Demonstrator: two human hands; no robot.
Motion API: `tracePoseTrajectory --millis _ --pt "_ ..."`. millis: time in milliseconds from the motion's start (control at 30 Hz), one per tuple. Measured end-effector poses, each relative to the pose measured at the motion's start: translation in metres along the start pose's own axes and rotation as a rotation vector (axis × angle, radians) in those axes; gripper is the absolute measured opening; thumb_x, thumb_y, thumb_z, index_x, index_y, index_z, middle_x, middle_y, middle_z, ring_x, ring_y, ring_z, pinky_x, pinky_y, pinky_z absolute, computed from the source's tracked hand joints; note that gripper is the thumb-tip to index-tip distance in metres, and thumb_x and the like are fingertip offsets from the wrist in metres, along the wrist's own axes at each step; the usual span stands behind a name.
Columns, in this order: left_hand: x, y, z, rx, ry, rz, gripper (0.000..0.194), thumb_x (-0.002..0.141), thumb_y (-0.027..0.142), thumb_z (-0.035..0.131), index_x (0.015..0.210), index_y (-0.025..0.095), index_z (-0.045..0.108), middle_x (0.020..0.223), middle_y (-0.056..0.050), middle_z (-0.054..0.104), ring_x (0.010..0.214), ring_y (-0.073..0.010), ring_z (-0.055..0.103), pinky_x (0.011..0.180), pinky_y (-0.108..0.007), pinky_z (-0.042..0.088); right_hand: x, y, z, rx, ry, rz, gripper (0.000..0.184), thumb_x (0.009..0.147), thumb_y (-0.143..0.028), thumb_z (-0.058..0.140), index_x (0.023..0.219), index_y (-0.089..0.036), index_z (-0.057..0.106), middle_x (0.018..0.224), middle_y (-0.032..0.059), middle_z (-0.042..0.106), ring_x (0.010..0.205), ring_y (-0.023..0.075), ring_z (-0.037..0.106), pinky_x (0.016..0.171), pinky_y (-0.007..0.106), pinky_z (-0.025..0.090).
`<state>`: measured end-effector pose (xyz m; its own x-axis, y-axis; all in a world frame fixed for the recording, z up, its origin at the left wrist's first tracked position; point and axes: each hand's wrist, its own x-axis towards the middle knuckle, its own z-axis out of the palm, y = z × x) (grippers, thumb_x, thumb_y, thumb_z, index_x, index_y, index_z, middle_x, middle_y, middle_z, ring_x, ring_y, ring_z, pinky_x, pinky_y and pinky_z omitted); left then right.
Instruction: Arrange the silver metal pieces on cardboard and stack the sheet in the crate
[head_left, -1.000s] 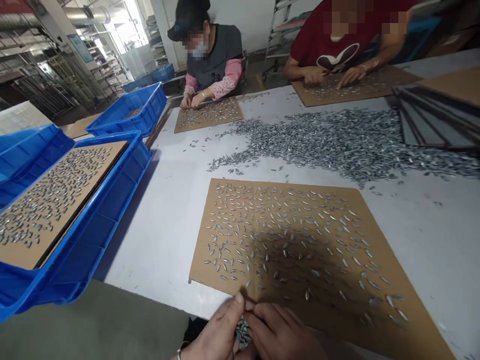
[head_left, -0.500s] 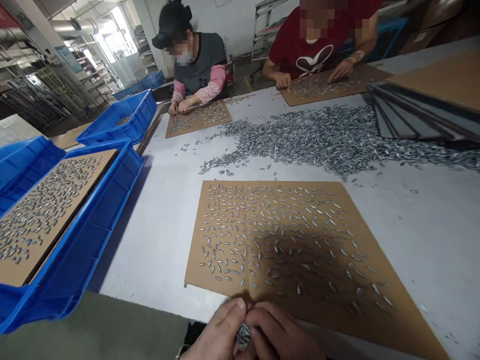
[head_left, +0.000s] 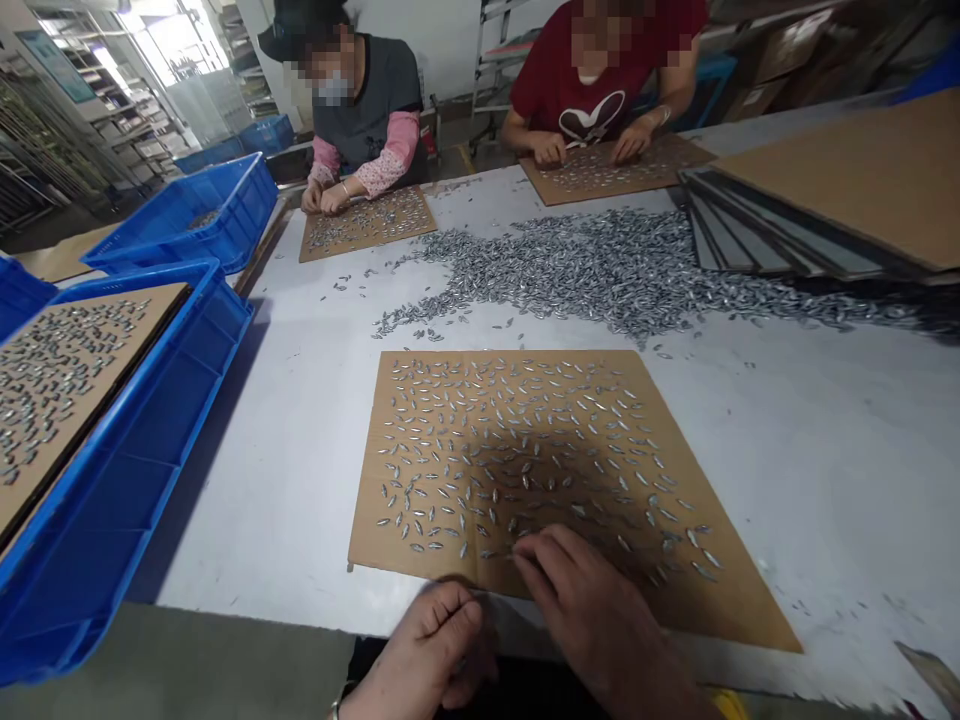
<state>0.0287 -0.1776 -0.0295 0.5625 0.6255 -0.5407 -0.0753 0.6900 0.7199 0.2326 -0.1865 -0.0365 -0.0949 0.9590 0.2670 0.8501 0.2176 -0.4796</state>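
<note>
My left hand (head_left: 427, 645) is curled closed in front of the table's near edge; the small metal pieces seen in it a moment ago are hidden by its fingers. Over the near edge of a brown cardboard sheet (head_left: 480, 575), my right hand (head_left: 596, 610) pinches thumb and fingers together at a small spindle-shaped metal piece (head_left: 513, 525) or one beside it, partly hidden by the fingertips. Many such silvery pieces lie spaced out over the sheet, several of them in the shadow of my head and hand.
A large heap of metal pieces (head_left: 600, 270) spreads behind the sheet. Stacked boards (head_left: 840, 190) stand at the right. Blue crates (head_left: 180, 400) line the left side, one bearing a filled sheet (head_left: 82, 350). Two people (head_left: 367, 120) work at their own sheets across the white table (head_left: 292, 480).
My right hand has parted from my left and reached forward and right onto the cardboard sheet. My left hand has closed over its pieces. The view has shifted, moving the scene leftward.
</note>
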Motion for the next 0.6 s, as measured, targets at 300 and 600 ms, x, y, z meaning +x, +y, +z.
tracePoseTrajectory --millis 300,600 --pt "0.0 -0.003 -0.003 -0.007 -0.003 -0.016 0.052 0.085 0.068 0.069 0.081 0.019 0.05 0.065 0.002 0.061 0.037 -0.0024 0.034 0.038 -0.021 0.016 0.031 0.007 0.014 -0.245 -0.211 -0.062 0.026 0.096 -0.009 0.048 0.077 -0.023 0.059 0.079 0.0032 0.063 0.076 0.0192 0.061 0.074 0.033 0.042" --pt "0.002 -0.004 -0.002 -0.049 -0.037 -0.004 0.055 0.087 0.072 0.063 0.085 0.017 0.055 0.064 0.0 0.062 0.035 -0.0034 0.033 0.037 -0.022 0.016 0.017 -0.005 -0.015 -0.054 -0.009 -0.145 0.024 0.103 -0.019 0.044 0.087 -0.023 0.062 0.079 0.0012 0.064 0.069 0.016 0.062 0.068 0.028 0.044"
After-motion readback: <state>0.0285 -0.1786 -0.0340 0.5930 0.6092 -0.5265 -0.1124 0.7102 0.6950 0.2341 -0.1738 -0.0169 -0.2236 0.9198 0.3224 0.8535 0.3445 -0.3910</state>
